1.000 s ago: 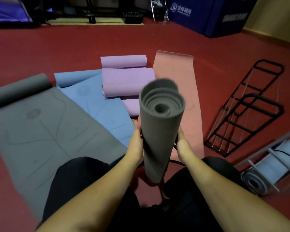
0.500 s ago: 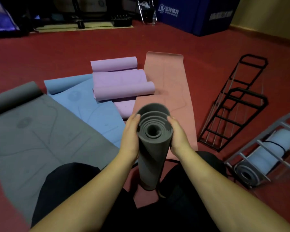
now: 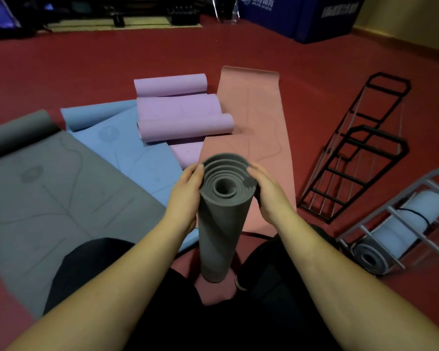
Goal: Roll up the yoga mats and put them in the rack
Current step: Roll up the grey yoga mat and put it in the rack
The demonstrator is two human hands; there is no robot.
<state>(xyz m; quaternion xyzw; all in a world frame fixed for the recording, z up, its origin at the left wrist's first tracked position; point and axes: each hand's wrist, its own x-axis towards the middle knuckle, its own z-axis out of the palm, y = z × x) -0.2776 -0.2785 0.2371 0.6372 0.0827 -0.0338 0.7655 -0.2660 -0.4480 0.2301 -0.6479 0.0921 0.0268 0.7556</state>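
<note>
Head view showed a rolled grey mat (image 3: pixel 222 219) standing on end between the person's knees, its lower end resting on the near tip of the salmon mat (image 3: pixel 249 117). The left hand (image 3: pixel 185 196) and right hand (image 3: pixel 270 196) flanked its top, palms against the sides and fingers lying fairly straight along the rim, a narrow two-sided clasp rather than a wrapped fist. Standing the roll upright probably served to tap its layers level, since the spiral end looked stepped, the outer turns sitting higher at the far edge. The foam appeared thick, matte and slightly spongy, wound around a small open core. To the left lay a flat grey mat (image 3: pixel 51 198) with faint printed lines, its far end curled; beside it a blue mat (image 3: pixel 127 148) lay likewise spread. Farther off, a lilac mat (image 3: pixel 178 115) sat loosely coiled at both ends, overlapping the blue and salmon ones. On the right, a black wire rack (image 3: pixel 357 148) lay on the red floor (image 3: pixel 86 67), its bars thin and angular. Nearer right, a pale grey rack (image 3: pixel 401 224) already held a light blue roll (image 3: pixel 403 224) bound with a dark strap, with a grey roll (image 3: pixel 370 257) nearest the camera. That rack seemed the likely destination for the held roll, though several mats remained unrolled.
</note>
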